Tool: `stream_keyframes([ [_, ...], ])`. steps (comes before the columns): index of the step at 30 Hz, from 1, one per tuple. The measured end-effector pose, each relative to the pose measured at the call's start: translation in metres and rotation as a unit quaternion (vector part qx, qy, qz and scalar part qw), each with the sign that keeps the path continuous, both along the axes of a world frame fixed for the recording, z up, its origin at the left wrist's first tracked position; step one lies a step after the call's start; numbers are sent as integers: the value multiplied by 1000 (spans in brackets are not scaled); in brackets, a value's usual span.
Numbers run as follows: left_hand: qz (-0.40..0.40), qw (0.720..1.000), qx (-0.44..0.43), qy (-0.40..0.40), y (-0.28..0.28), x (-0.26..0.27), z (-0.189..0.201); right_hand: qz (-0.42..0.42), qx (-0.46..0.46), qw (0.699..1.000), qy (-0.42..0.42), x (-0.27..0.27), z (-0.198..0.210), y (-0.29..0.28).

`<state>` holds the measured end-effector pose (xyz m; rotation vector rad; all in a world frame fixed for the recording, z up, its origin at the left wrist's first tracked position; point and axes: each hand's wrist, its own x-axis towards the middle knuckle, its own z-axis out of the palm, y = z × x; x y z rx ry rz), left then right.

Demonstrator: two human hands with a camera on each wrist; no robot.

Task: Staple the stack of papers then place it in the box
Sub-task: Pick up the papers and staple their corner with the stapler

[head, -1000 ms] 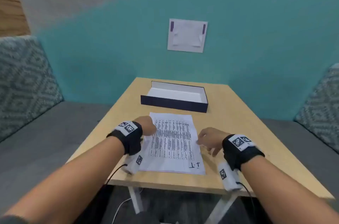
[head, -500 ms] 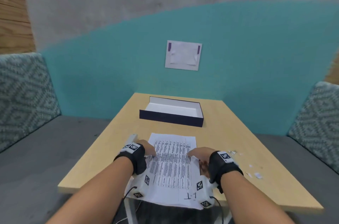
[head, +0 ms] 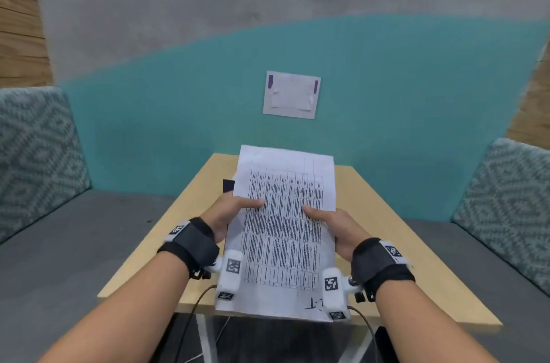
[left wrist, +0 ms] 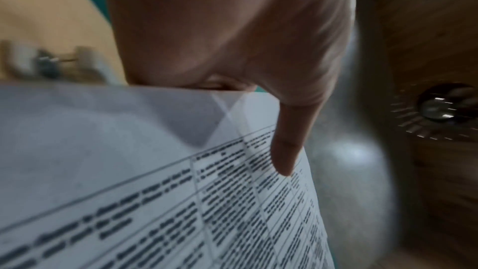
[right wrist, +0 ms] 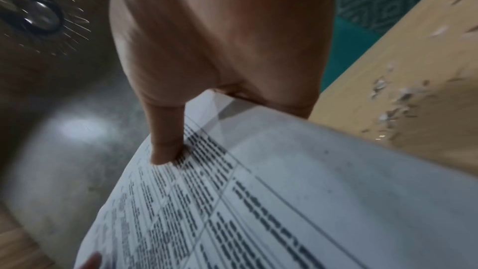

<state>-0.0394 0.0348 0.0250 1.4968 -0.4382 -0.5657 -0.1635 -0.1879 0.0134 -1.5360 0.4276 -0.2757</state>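
Note:
I hold a stack of white papers printed with a table, raised off the wooden table and tilted up towards me. My left hand grips its left edge, thumb on the front sheet. My right hand grips the right edge the same way. The left thumb lies on the stack in the left wrist view, and the right thumb presses the stack in the right wrist view. Only a dark corner of the box shows behind the sheets.
A small blurred grey and white object lies on the table left of the papers. Paper scraps dot the table on the right. Grey benches with patterned cushions flank the table. A teal wall stands behind.
Both hands have taken the stack by its side edges and lifted it from the table. It now stands tilted up and hides most of the box.

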Motion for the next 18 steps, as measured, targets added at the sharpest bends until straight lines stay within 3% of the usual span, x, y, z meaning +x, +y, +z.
stream_keyframes([
  [4, 55, 992, -56, -101, -3, -7, 40, -60, -64, 992, -88, 4, 37, 11],
  [7, 109, 975, -92, -168, -13, -12, 60, -140, -121, 966, -182, 15, 55, 22],
  [9, 116, 969, -121, -183, -18, -13, 70, -148, -134, 953, -229, 22, 60, 22],
  [13, 154, 958, -151, -189, -18, 6, 71, -114, -107, 966, -204, 29, 58, 10],
  [18, 143, 974, -64, -166, -29, 21, 22, -134, -140, 967, -164, 46, 6, 5],
])
